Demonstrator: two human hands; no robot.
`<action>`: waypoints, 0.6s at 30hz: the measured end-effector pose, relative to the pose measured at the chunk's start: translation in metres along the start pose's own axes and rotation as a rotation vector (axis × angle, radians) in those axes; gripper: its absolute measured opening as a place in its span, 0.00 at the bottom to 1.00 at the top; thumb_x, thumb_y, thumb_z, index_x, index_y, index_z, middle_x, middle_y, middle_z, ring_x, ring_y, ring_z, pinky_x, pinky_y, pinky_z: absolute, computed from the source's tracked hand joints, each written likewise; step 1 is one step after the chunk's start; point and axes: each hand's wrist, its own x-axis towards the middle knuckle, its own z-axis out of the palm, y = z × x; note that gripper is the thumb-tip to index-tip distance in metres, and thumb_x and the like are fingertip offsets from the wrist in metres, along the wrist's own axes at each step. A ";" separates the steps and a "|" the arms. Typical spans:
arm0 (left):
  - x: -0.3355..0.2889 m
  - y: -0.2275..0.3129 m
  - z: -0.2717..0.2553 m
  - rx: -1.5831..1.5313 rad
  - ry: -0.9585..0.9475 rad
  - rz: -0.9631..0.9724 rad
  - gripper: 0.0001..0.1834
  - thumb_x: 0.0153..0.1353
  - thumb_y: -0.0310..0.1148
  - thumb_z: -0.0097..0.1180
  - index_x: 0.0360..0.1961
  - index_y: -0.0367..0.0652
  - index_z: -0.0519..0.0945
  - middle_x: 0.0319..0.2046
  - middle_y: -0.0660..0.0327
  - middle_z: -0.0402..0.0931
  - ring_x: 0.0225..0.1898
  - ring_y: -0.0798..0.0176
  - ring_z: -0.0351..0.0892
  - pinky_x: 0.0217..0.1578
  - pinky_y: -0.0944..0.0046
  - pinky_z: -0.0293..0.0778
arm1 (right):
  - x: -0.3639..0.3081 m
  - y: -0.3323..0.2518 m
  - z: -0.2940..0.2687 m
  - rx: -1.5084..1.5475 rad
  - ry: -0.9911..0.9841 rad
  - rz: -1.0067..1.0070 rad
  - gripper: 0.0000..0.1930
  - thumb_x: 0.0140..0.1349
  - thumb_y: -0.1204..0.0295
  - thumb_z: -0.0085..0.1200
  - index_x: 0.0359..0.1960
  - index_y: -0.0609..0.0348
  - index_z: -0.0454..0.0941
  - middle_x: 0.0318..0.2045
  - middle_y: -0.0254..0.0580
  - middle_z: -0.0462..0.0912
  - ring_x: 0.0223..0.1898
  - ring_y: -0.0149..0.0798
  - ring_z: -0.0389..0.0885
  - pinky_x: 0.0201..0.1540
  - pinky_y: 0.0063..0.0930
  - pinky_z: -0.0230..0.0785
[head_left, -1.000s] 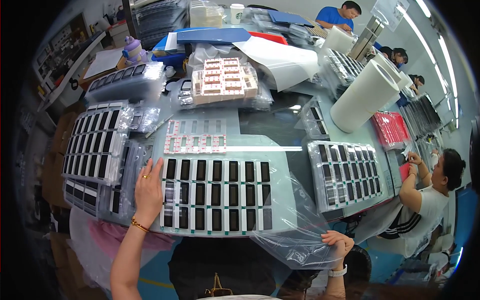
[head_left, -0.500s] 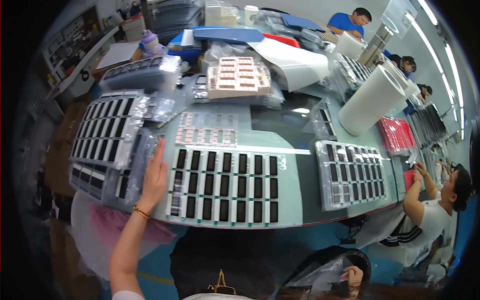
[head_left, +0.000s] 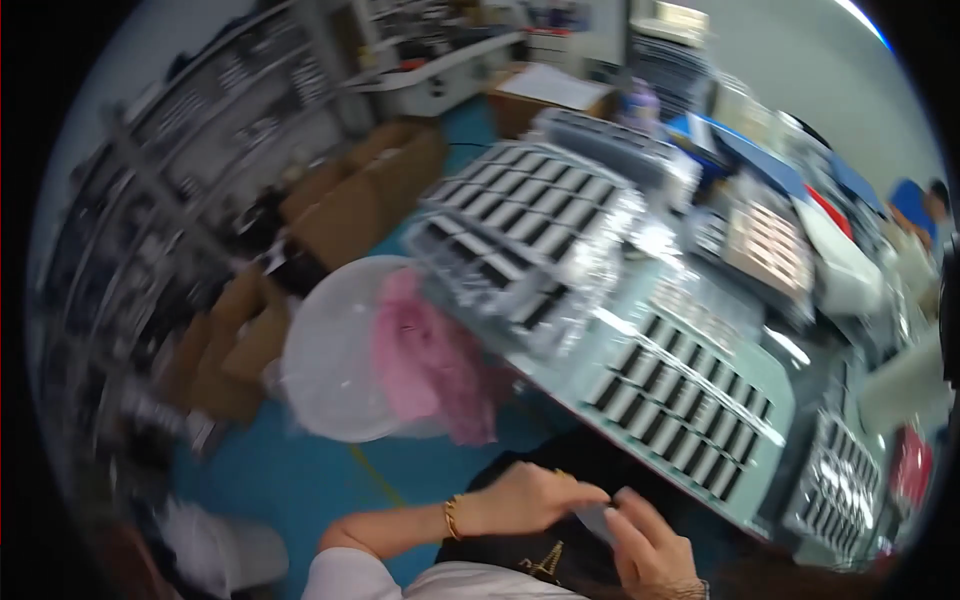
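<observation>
My two hands meet low in the picture, in front of my lap and off the table's near edge. A small pale piece of plastic film (head_left: 597, 522) shows between them, blurred by motion. My left hand (head_left: 535, 497), with a gold bracelet at the wrist, is closed, its forefinger reaching to the film. On the other side my right hand (head_left: 652, 548) pinches the film between thumb and fingers. Beyond them, a sheet of dark rectangular pieces with white strips (head_left: 685, 400) lies on the green mat (head_left: 775, 478).
Bagged stacks of similar sheets (head_left: 535, 200) stand at the table's left corner, another (head_left: 835, 490) at the right. Left of the table, a white bin (head_left: 335, 350) has pink cloth-like material (head_left: 425, 360) over its rim. Cardboard boxes (head_left: 365, 200) sit on the blue floor.
The view has swung left. My left hand has left the bagged stack and come down to my right hand at my lap, where the film now lies between both.
</observation>
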 end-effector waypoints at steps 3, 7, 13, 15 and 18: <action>-0.066 -0.032 -0.076 -0.002 0.494 -0.462 0.20 0.58 0.18 0.56 0.51 0.44 0.86 0.47 0.55 0.87 0.48 0.55 0.87 0.50 0.60 0.82 | 0.023 -0.006 0.003 -0.210 0.158 -0.078 0.28 0.62 0.74 0.57 0.66 0.42 0.77 0.70 0.53 0.69 0.63 0.54 0.75 0.62 0.43 0.72; -0.206 -0.066 -0.192 0.767 1.188 -0.814 0.20 0.64 0.20 0.51 0.54 0.46 0.86 0.41 0.55 0.88 0.42 0.57 0.88 0.45 0.60 0.80 | 0.043 -0.024 -0.024 -0.201 0.111 -0.202 0.25 0.69 0.75 0.55 0.68 0.63 0.69 0.64 0.60 0.74 0.61 0.62 0.77 0.58 0.43 0.74; -0.250 -0.215 -0.242 1.036 1.234 -0.716 0.14 0.65 0.23 0.53 0.45 0.50 0.88 0.54 0.57 0.82 0.54 0.47 0.81 0.53 0.51 0.76 | 0.042 -0.014 -0.010 -0.217 0.019 -0.086 0.22 0.68 0.76 0.56 0.64 0.63 0.73 0.57 0.57 0.80 0.54 0.57 0.82 0.54 0.41 0.77; -0.277 -0.326 -0.187 0.816 1.083 -0.900 0.13 0.67 0.25 0.53 0.45 0.50 0.88 0.54 0.55 0.82 0.56 0.46 0.79 0.55 0.48 0.74 | 0.045 -0.013 -0.004 -0.204 -0.012 -0.001 0.21 0.70 0.73 0.55 0.63 0.61 0.74 0.57 0.57 0.81 0.54 0.57 0.82 0.53 0.41 0.77; -0.354 -0.423 -0.081 0.548 0.578 -1.038 0.16 0.70 0.37 0.49 0.52 0.50 0.86 0.57 0.49 0.79 0.59 0.42 0.77 0.61 0.47 0.72 | 0.066 -0.024 -0.011 -0.213 -0.042 -0.050 0.17 0.61 0.73 0.62 0.53 0.57 0.81 0.43 0.48 0.87 0.42 0.51 0.86 0.44 0.40 0.80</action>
